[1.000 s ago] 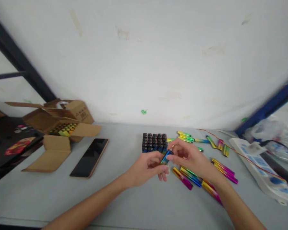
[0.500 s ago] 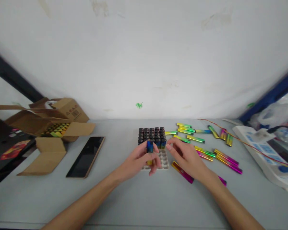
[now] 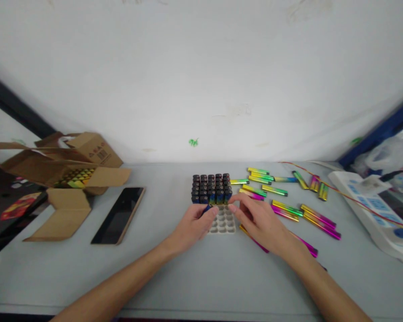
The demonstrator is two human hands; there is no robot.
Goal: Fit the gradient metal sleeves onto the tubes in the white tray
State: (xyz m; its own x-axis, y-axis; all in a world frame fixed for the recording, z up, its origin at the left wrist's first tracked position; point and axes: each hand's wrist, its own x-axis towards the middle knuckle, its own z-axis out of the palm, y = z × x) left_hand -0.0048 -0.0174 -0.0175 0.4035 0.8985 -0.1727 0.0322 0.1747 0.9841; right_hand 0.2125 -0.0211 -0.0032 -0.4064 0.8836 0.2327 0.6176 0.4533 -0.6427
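Note:
A block of upright slim sticks point(image 3: 212, 183) with black tops stands in rows in the back part of a white holed tray point(image 3: 226, 226). My left hand point(image 3: 193, 225) is closed at the tray's left front corner. Between its thumb and fingers shows the dark blue end of a metallic stick point(image 3: 206, 209); the rest of it is hidden by the hand. At the tray's right side my right hand point(image 3: 257, 219) hovers with curled fingers, thumb and forefinger slightly apart. I see nothing between them. The front-row sticks are just beside its fingertips.
Loose gradient sticks point(image 3: 274, 191) in yellow, green and magenta lie scattered on the right. Farther right is a white power strip point(image 3: 352, 197) with a red-yellow wire. On the left are a black phone point(image 3: 119, 214) and an open cardboard box point(image 3: 67, 219) holding more sticks.
My left hand has turned over and lowered the blue stick toward the tray's left side, where it was held upright before. My right hand stays nearly in place.

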